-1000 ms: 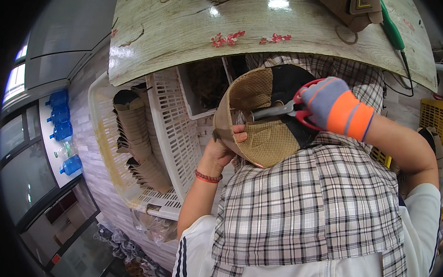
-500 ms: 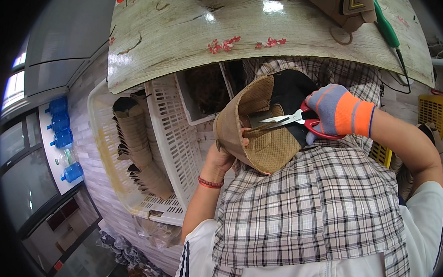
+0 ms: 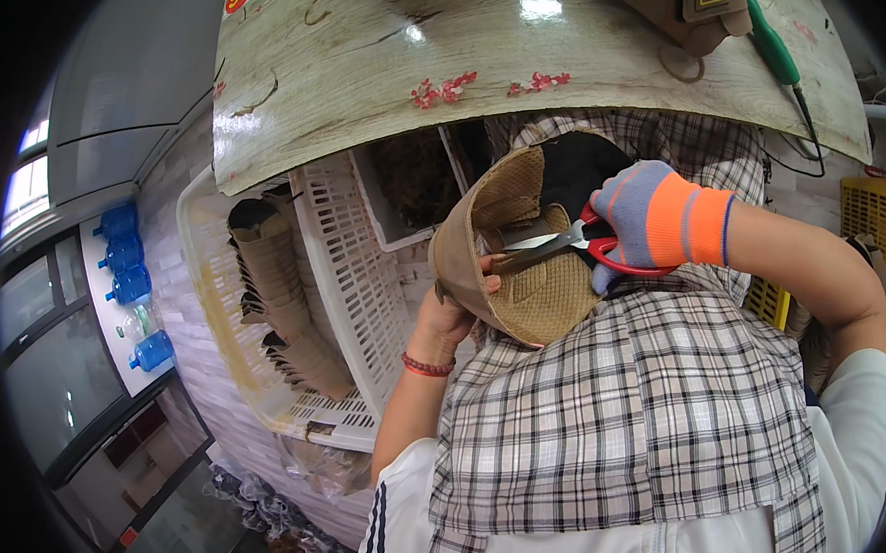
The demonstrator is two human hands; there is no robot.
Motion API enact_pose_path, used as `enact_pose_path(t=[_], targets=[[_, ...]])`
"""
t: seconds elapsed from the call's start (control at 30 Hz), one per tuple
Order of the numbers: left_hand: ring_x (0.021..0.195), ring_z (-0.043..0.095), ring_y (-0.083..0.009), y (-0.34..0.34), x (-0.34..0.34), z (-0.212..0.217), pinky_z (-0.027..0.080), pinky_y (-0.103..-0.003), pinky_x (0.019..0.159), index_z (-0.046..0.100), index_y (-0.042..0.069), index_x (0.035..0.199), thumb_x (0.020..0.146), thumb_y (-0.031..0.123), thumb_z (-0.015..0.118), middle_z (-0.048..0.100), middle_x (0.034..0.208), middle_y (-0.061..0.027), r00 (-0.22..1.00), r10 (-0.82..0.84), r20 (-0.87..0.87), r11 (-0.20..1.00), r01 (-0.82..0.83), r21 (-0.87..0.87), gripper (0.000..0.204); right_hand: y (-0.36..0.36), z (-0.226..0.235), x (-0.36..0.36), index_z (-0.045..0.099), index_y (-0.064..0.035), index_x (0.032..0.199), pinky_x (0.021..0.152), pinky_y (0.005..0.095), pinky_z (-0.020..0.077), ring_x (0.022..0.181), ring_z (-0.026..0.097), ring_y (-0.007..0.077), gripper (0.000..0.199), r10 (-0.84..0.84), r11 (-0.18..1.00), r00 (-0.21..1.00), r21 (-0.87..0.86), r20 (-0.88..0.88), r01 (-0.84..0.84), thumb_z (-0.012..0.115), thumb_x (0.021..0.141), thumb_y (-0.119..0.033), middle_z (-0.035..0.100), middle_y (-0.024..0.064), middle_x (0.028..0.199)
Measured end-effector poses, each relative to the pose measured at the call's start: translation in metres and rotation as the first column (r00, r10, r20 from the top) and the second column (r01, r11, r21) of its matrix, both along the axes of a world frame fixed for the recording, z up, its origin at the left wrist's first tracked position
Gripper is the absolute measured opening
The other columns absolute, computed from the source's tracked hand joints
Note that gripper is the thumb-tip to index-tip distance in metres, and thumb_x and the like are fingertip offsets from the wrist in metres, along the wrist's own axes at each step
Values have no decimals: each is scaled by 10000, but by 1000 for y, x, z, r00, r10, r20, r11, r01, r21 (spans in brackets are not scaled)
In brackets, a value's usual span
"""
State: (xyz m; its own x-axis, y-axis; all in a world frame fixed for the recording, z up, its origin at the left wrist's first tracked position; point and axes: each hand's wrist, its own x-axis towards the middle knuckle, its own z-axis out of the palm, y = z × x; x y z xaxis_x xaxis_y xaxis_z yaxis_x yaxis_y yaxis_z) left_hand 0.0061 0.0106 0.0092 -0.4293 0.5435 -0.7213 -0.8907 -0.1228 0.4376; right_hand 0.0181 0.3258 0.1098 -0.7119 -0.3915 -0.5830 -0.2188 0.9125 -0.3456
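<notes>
On my lap rests a tan cap (image 3: 465, 248), turned so its quilted inside and black part face up. My left hand (image 3: 451, 312), bare with a red bead bracelet, grips the cap's near-left edge, its fingers curled over onto the inner side. Red-handled scissors (image 3: 555, 244) are in my right hand (image 3: 634, 221), which wears a grey and orange glove. The blades reach into the cap toward the left wall, close to my left fingertips. Whether the blade tips touch the material is hard to make out.
Left of me stands a white plastic basket (image 3: 361, 302) with stacked tan caps (image 3: 272, 283). A wood-patterned table (image 3: 352, 92) lies ahead, holding another tan piece (image 3: 677, 18) and a green-handled corded tool (image 3: 773, 43). A yellow crate (image 3: 872, 214) is at right; blue water jugs (image 3: 129, 250) stand far left.
My right hand has moved left with the scissors, pushing the blades deeper into the cap. The blades now look closer together. My left hand keeps its hold.
</notes>
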Motion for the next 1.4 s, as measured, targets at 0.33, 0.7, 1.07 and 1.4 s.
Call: enact_pose_path(t=[0.33,0.7,1.07,1.4], targets=[[1043,652,-218,-1,1,-4,552,-356,925,668,-41,1162,738,-18,824,687,1154,-119,1000,22,-2,1000,-22,11,453,-12,14,-9,702,-38,911,594,379,547,673,697,317,851,-29,998,981,66,191,16,673,623,-838,676,121,684],[950,665,-208,-5,4,-10,581,-365,853,693,35,1023,709,-49,840,692,1050,-68,997,74,17,996,-73,-50,356,-24,6,-12,748,-58,788,628,395,549,693,698,319,817,-2,996,987,85,159,-12,600,684,-854,695,125,705],[1091,607,-191,23,-35,-41,492,-347,982,568,39,1295,944,126,660,627,1191,-66,913,302,-275,926,-213,311,373,31,-22,-32,706,50,910,560,326,554,579,622,203,990,-92,935,638,-155,765,320,368,820,-876,578,82,626],[1158,603,-248,13,-48,-58,485,-404,986,565,17,1315,927,242,701,625,1289,-107,873,170,-457,984,-173,37,469,2,-6,-67,740,16,915,573,331,574,557,615,199,941,-15,949,641,-192,767,252,346,866,-837,579,79,625]])
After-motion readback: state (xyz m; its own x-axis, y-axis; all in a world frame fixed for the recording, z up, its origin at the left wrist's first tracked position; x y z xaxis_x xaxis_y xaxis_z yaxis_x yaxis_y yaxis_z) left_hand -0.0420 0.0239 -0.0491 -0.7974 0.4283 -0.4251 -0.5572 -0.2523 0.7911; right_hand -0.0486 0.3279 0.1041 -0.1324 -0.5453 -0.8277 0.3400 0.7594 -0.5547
